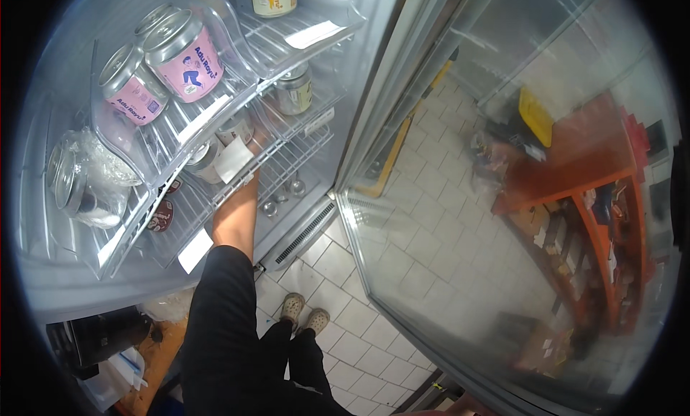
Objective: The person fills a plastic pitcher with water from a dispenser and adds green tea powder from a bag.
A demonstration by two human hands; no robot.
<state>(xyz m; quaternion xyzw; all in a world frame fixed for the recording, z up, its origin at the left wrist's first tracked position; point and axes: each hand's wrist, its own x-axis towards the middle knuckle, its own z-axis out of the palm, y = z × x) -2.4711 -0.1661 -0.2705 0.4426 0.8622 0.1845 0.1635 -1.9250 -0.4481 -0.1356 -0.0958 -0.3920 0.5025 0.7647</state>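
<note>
My left arm in a black sleeve reaches up into an open glass-door fridge. My left hand (260, 137) is in among the wire shelves, beside pale-labelled cans (236, 130). Shelf wires and a white tag hide most of its fingers, so whether it grips a can does not show. Low at the door's edge lies a dim strip of skin, seemingly my right hand (467, 404); its fingers are out of sight. Above my left hand, cans with pink labels (188, 65) stand on the upper shelf (233, 98). Another can (293, 92) sits farther right.
The glass door (431, 272) stands wide open on the right. Through it show an orange shelf unit (575, 164) and a yellow panel (535, 117). A plastic-wrapped can (90, 182) is at left. Glassware (280, 197) rests low inside. A black appliance (100, 337) stands lower left, above white floor tiles (352, 319).
</note>
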